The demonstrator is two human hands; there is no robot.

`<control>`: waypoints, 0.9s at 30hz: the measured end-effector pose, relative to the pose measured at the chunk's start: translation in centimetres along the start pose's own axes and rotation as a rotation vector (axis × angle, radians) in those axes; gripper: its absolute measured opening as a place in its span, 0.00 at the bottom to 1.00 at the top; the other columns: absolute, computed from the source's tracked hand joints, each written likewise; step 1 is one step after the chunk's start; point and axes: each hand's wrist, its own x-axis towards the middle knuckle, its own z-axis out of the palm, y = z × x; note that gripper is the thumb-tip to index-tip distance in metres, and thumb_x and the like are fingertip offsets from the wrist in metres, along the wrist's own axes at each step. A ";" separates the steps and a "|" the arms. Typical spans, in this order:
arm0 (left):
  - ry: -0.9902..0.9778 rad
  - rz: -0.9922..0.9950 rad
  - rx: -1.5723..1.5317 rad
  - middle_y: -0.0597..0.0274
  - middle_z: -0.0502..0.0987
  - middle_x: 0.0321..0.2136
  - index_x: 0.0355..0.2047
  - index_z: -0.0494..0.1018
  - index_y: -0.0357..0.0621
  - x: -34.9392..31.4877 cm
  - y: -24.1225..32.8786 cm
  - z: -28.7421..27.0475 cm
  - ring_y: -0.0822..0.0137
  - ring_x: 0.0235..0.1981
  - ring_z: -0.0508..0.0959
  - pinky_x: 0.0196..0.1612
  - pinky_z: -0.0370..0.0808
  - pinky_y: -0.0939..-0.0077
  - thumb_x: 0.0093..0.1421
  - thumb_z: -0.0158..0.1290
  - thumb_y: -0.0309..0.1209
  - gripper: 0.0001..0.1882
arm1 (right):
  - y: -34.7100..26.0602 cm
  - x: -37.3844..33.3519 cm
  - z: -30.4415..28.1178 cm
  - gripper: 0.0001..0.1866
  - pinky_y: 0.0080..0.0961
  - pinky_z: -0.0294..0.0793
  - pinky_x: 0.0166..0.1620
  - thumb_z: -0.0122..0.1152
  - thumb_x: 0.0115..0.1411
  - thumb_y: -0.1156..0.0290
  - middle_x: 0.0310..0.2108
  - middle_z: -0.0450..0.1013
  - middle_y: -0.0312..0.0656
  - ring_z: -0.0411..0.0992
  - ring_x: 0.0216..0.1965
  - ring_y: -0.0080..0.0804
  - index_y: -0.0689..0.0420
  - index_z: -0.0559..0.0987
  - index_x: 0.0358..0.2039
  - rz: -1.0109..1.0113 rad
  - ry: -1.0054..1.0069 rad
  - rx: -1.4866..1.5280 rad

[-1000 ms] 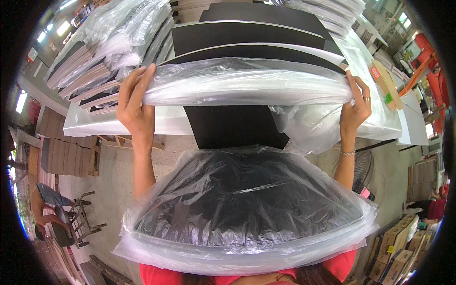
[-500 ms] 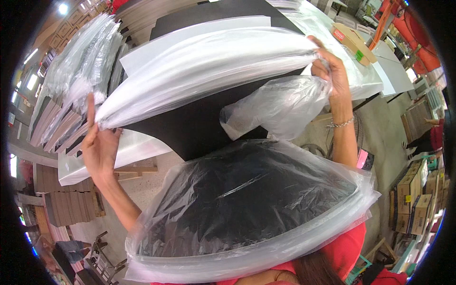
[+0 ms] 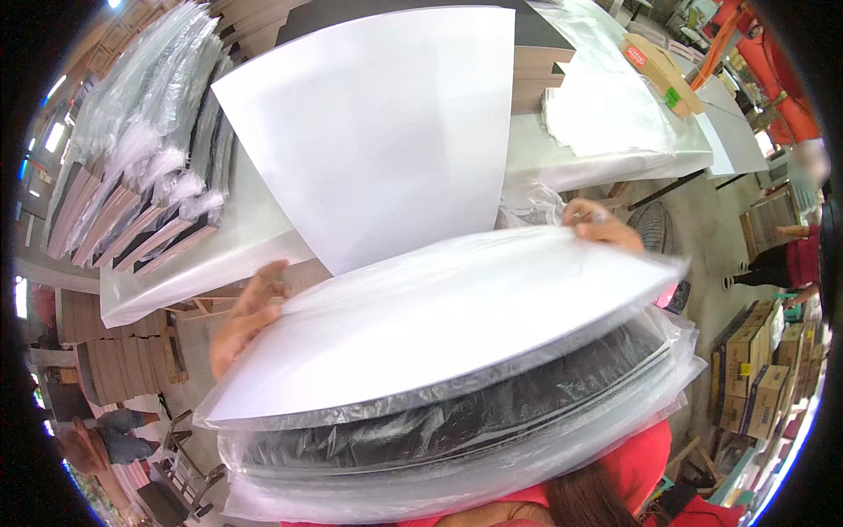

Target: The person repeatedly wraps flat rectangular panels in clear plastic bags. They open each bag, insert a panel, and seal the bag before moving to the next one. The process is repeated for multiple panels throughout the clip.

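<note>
A white panel point(image 3: 378, 132) stretches from the table toward me, its near end meeting the edge of a clear plastic bag point(image 3: 439, 386). Inside or under that plastic, a broad white surface point(image 3: 457, 312) lies close to my body; whether it is one piece with the panel cannot be told. My left hand point(image 3: 246, 321) is closed on the bag's left edge, and my right hand point(image 3: 601, 224) pinches the same bag at its far right corner. Below the white surface, a black plastic-covered panel point(image 3: 457, 439) rests against my front.
Several plastic-wrapped panels point(image 3: 145, 140) lean in a row at the table's left. A stack of black-topped boards point(image 3: 540, 75) lies behind the white panel. White sheets point(image 3: 606, 110) and an open cardboard box point(image 3: 659, 75) are at right. Cartons point(image 3: 746, 378) and a person point(image 3: 795, 259) stand farther right.
Both hands have come down toward me, drawing the gathered plastic bag with them. The white panel now shows on the table side, and a white surface covers much of the black panel near me.
</note>
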 end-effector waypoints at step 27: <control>-0.417 0.448 0.307 0.61 0.74 0.37 0.45 0.69 0.37 12.4 4.1 16.3 0.68 0.40 0.75 0.46 0.72 0.73 0.63 0.49 0.42 0.20 | -7.4 10.1 14.6 0.34 0.29 0.68 0.47 0.52 0.59 0.53 0.49 0.58 0.38 0.62 0.46 0.25 0.50 0.55 0.62 -0.796 -0.217 -0.915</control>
